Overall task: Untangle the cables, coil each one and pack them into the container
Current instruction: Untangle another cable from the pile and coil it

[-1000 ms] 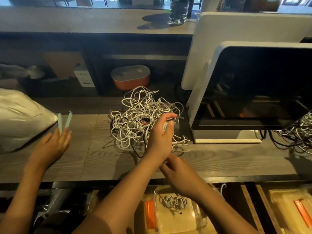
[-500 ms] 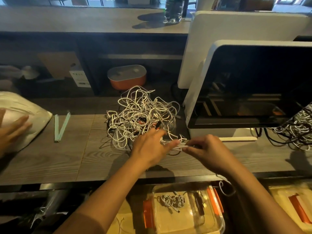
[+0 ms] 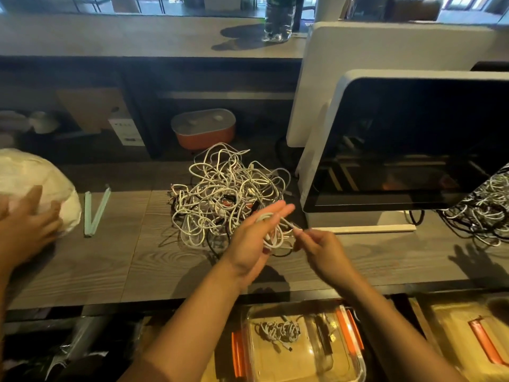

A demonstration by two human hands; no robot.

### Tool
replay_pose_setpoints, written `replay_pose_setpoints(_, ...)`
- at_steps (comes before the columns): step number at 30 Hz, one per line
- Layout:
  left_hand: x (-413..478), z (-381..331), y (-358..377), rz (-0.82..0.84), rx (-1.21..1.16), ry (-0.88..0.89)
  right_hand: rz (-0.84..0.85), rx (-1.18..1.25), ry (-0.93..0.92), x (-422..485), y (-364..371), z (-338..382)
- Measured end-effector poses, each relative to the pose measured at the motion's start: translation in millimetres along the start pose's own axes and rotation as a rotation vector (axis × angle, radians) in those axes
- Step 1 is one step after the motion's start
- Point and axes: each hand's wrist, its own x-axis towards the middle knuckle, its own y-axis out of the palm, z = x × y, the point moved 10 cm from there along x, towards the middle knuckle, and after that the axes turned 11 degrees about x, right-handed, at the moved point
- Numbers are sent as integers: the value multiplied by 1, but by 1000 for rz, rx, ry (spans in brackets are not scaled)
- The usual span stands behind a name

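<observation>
The view is dim and warm, with daylight only along the top edge, where a bottle (image 3: 278, 20) throws a hard shadow left across the upper counter (image 3: 124, 37), while the wide lens bows the edges, the dark screen (image 3: 413, 133) holds faint reflections, and the left hand (image 3: 250, 238), right hand (image 3: 322, 248) and white cable (image 3: 271, 232) blur slightly.

You are at what looks like a shop or café counter. At the right of the frame, a till-like screen (image 3: 413, 150) stands on your wooden worktop (image 3: 96, 266), with the white back of another screen (image 3: 385, 51) behind it. Along the top runs a higher ledge (image 3: 137, 37) with a bottle (image 3: 278, 20) on it.
</observation>
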Motion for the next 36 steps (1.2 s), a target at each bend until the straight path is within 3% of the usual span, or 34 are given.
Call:
replay_pose_setpoints(2, 5, -7, -5, -84, -131, 72, 170, -58, -2, -9, 33, 0)
replay_pose_setpoints(4, 9, -15, -17, -238, -120, 138, 313, -90, -13, -17, 59, 3)
replay_pose_setpoints(6, 11, -25, -31, -416, 138, 232, 389, -154, -47, -20, 73, 9)
replay_pose_setpoints(10, 2, -53, -39, -652, 945, 434, 399, -295, -107, -21, 67, 27)
replay_pose_setpoints(12, 5, -58, -49, -659, 1228, 356, 362, -369, -106, -19, 46, 37)
replay_pose_setpoints(14, 9, -57, -74, -677, 1343, 201, 302, -385, -103, -15, 20, 45)
replay_pose_setpoints(18, 20, -39, -72, -466, 1559, 107, 236, -384, -146, -10, -6, 55)
replay_pose_setpoints(22, 17, -13, -48, -229, 1583, 55, 157, -243, -175, -6, -20, 64)
replay_pose_setpoints(25, 10, -1, -37, -127, 1689, -21, 135, -153, -166, -3, -28, 59)
replay_pose_setpoints(28, 8, 6, -23, -64, 1818, 29, 97, -113, -155, -2, -35, 51)
replay_pose_setpoints(31, 4, 10, -20, -25, 1797, 17, 39, -55, -160, -2, -39, 43)
replay_pose_setpoints(33, 3, 11, -16, 18, 1613, 22, -16, 17, -148, -2, -43, 36)
replay_pose_setpoints(34, 3, 10, -12, 45, 1402, 22, -53, 60, -135, -3, -44, 31)
replay_pose_setpoints(36, 1, 9, -3, 77, 733, -23, -105, 134, -90, -5, -42, 18)
